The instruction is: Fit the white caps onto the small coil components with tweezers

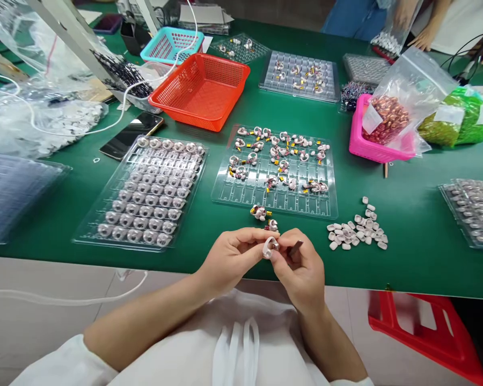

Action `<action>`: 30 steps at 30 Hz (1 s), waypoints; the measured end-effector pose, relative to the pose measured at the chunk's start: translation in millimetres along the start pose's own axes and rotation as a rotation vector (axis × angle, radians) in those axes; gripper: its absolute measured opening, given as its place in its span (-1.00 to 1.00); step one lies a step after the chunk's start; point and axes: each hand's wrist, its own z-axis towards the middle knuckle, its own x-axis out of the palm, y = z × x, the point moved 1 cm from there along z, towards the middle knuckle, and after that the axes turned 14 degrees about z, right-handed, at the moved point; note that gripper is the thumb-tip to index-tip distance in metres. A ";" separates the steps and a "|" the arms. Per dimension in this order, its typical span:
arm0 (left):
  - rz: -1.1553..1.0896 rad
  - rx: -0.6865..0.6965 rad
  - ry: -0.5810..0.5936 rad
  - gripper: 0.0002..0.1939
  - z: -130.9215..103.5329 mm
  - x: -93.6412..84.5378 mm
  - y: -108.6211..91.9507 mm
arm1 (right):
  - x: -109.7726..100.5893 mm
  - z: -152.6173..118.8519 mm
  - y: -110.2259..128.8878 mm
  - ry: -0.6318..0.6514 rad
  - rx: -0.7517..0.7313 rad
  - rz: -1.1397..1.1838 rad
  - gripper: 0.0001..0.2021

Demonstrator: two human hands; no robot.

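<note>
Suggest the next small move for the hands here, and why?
Probably set the small coil part, pinched between left hand and right hand, beside the two finished pieces below the clear tray, if it's finished.

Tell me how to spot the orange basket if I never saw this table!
Start at the green table and look to its far left part, past the clear tray of ring parts. The orange basket sits there beside a black phone, just in front of a smaller teal basket. It is the biggest basket, has nothing in it, and is the only orange one; the pink basket holds a bag.
</note>
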 end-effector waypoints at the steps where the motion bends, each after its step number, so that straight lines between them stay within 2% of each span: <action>1: 0.008 0.013 0.006 -0.85 -0.5 -0.8 -0.6 | -0.5 0.3 -0.2 0.001 0.003 0.029 -0.83; 5: -0.003 0.036 0.083 -0.78 -1.4 -2.7 -5.5 | -1.8 1.0 0.8 -0.016 0.023 0.102 -0.86; 9: -0.013 0.038 0.143 -0.72 -0.3 -2.8 -8.5 | -0.4 1.7 3.7 -0.040 0.104 0.114 -0.89; 13: 0.034 0.059 0.137 -0.71 -0.2 -1.4 -6.2 | 2.5 2.9 3.9 -0.081 0.143 0.133 -0.86; 25: 0.293 0.218 0.060 -0.75 -5.1 1.8 2.3 | 5.1 0.5 -1.1 -0.108 0.040 0.227 -0.78; 30: 0.316 0.210 0.069 -0.78 -4.7 2.3 4.1 | 4.7 1.5 -4.2 -0.117 0.007 0.227 -0.77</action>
